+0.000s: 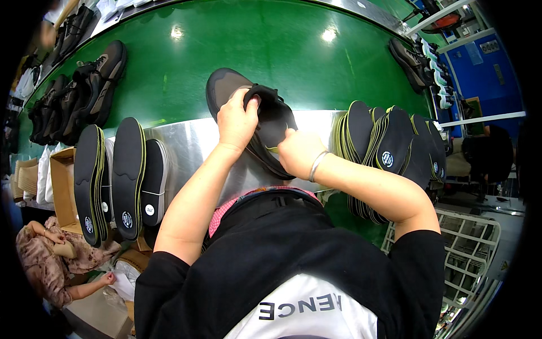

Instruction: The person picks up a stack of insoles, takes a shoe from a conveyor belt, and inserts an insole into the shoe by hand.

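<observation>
Head view: the shoe point(228, 86) lay at the near edge of the desk point(254, 42), toe pointing to the far left corner and heel toward the wearer's body, an angle that seemed to turn its opening toward both hands. The left hand point(237, 120) was closed around the collar and tongue, apparently to steady the shoe and hold its mouth wide. The right hand point(301, 151) was curled at the opening's right side — whether its fingertips pinched something or only pressed, I could not tell. A thin yellow-green edge showed beside them, perhaps that of a liner inside.

Stacks of black insoles flanked the shoe along the near edge, the left stacks point(129, 169) and the right stacks point(358, 127) both likely set there for short reach. Between them ran a bare metal strip point(189, 135), which gave the forearms room. More shoes point(107, 76) were grouped by the left edge, with another pair point(409, 65) near the right edge — apart from the hands, presumably so the middle gave working space.
</observation>
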A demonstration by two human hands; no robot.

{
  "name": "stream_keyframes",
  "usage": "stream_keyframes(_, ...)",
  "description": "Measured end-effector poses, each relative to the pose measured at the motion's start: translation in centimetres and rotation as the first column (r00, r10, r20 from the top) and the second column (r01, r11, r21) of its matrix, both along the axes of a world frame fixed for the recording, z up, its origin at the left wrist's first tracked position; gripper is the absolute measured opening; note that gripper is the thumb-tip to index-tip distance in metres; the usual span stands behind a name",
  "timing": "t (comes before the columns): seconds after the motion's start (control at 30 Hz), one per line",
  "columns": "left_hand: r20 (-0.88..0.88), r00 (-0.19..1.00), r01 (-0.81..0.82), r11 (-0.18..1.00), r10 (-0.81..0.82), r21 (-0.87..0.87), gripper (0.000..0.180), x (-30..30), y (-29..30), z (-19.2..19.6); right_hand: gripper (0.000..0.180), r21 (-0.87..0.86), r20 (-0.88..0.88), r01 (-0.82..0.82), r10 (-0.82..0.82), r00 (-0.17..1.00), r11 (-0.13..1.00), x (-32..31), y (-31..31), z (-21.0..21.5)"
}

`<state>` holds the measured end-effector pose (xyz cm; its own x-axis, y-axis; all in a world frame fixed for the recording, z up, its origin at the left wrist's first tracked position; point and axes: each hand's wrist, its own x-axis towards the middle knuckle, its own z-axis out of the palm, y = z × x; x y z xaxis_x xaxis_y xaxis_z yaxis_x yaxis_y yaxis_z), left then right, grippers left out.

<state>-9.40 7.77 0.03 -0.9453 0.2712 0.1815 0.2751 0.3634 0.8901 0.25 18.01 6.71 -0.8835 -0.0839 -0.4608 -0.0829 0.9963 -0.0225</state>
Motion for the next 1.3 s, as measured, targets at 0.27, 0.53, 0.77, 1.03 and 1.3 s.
stream_keyframes(0.27, 0.035, 0.998, 0.043, 0.998, -0.045, 0.036, 0.019, 0.7, -0.1, 0.1, 0.022, 0.047, 0.359, 0.001, -0.018, 0.933, 0.999, -2.5, 0.6, 2.5)
stream_keyframes(0.53, 0.068, 0.997, 0.045, 0.998, -0.048, 0.045, 0.02, 1.0, 0.1, 0.1, 0.021, 0.034, 0.035, -0.026, 0.025, 0.999, 0.999, -0.6, -0.3, -4.0)
stream_keyframes(0.77, -0.032, 0.999, 0.027, 0.996, -0.024, 0.08, 0.02, 0.6, 0.1, -1.0, 0.024, 0.017, 0.113, -0.051, 0.048, 0.992, 0.999, -0.6, 0.1, -4.8)
stream_keyframes(1.03, 0.054, 0.996, 0.063, 0.993, -0.069, 0.095, 0.02, 0.6, 0.0, -0.4, 0.026, -0.042, 0.565, -0.286, 0.259, 0.783, 0.957, -4.2, 1.2, -4.3)
stream_keyframes(1.3, 0.088, 0.994, 0.057, 0.99, -0.068, 0.128, 0.02, 0.6, 0.1, 0.0, 0.024, 0.165, 0.381, -0.27, 0.191, 0.904, 0.948, -1.8, -0.6, -5.2)
